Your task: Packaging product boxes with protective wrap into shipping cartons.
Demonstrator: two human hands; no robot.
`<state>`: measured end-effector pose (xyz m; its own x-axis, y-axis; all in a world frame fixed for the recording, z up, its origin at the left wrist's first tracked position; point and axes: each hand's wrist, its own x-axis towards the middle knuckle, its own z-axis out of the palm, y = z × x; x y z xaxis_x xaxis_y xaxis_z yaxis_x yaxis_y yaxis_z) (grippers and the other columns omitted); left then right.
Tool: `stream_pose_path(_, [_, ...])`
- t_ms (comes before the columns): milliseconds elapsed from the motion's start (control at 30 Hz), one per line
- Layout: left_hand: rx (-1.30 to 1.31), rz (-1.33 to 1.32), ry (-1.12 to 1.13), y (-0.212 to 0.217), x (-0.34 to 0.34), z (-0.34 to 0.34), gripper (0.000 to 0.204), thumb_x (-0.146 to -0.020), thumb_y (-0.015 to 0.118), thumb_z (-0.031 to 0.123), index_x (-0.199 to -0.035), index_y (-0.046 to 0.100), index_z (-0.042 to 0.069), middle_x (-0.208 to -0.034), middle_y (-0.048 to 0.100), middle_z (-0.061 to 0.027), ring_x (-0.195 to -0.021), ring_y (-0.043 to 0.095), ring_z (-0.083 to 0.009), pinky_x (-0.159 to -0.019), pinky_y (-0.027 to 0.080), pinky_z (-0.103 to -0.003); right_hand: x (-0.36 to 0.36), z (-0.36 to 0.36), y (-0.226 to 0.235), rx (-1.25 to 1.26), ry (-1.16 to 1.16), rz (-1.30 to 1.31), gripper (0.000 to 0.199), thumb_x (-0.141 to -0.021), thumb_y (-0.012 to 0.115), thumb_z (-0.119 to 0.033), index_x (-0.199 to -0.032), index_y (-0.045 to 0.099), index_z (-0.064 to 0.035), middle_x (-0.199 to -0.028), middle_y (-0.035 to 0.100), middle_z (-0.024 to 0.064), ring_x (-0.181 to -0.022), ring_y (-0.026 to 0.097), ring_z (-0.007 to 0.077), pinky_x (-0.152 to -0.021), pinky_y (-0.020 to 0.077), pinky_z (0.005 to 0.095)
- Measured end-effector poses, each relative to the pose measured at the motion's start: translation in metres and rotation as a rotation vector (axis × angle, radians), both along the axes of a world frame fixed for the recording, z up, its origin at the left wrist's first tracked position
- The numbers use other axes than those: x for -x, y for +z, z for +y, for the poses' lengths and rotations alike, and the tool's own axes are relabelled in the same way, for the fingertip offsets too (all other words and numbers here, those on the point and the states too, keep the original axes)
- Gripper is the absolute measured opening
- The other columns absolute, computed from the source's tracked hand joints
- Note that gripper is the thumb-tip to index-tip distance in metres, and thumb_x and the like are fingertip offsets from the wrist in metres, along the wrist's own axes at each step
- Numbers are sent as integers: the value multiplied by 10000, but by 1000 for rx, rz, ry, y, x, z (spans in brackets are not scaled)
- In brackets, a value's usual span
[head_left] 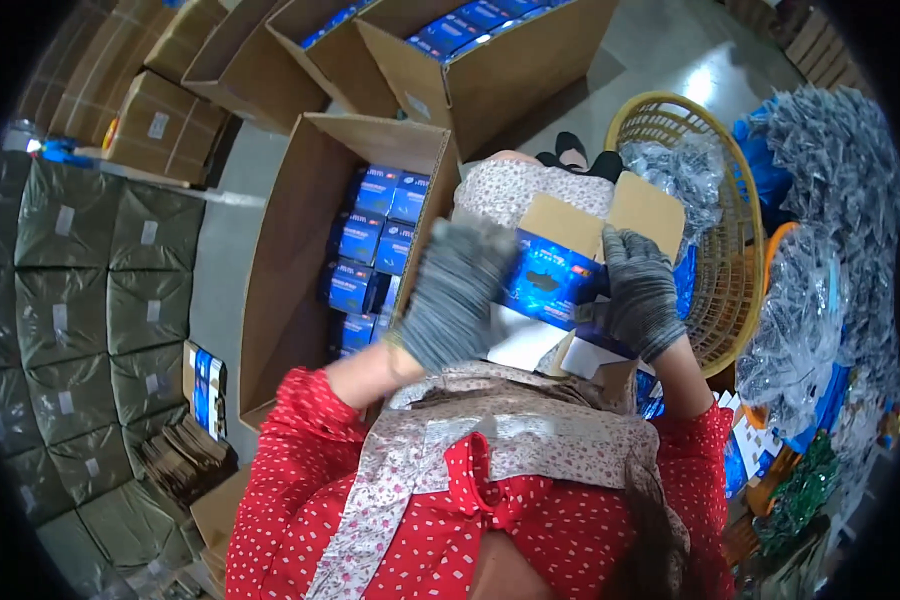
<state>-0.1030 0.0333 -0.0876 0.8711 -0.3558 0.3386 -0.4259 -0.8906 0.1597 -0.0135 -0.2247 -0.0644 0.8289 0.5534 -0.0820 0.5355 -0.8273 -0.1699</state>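
Note:
A blue printed cardboard box (545,275) lies over my lap, its brown inner flaps spread at the far end and white flaps loose at the near end. My right hand (645,290), in a grey knit glove, is closed on the right side of this box, fingertips at the brown flap. At the left side of the box is my left hand (455,295), gloved the same way and smeared by motion. Its fingers are too blurred to read, and whether it touches the box is unclear.
Left of my lap stands an open carton (280,270) holding rows of small blue boxes (360,240). Farther off are more open cartons (530,85). A yellow plastic basket (745,300) with clear plastic bags (675,175) stands at my right. Wrapped bales (65,310) line the far left.

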Motion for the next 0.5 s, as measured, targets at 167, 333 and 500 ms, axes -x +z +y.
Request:
stream_pose_path(167, [483,229,-87,-1,1,-47,1000,-761,726,512,-1492,264,10,-1523,134,-341,-1421,150,-509,-1157,108,-559,3,-4,17,-368,-223,18,773,-593,854,-354,-1226,546,-35,-994,590,166,-918,574,346,-836,457,453])
stream_pose_path(333, [639,240,-328,51,-34,-56,1063,-721,733,583,-1497,268,25,-1545,111,-318,-1446,93,-479,-1161,99,-547,-36,-33,33,-902,-139,-367,420,-838,722,-281,-1155,571,-51,-867,574,99,-719,560,203,-619,479,323])
stream_pose_path(500, [406,189,-697,103,-71,-36,1066,-719,731,590,-1503,268,36,-1561,113,-288,-1455,91,-459,-1161,115,-526,-61,1,108,-2046,-699,875,384,-900,681,-310,-598,482,-182,-497,397,-48,-449,387,46,-399,310,219])
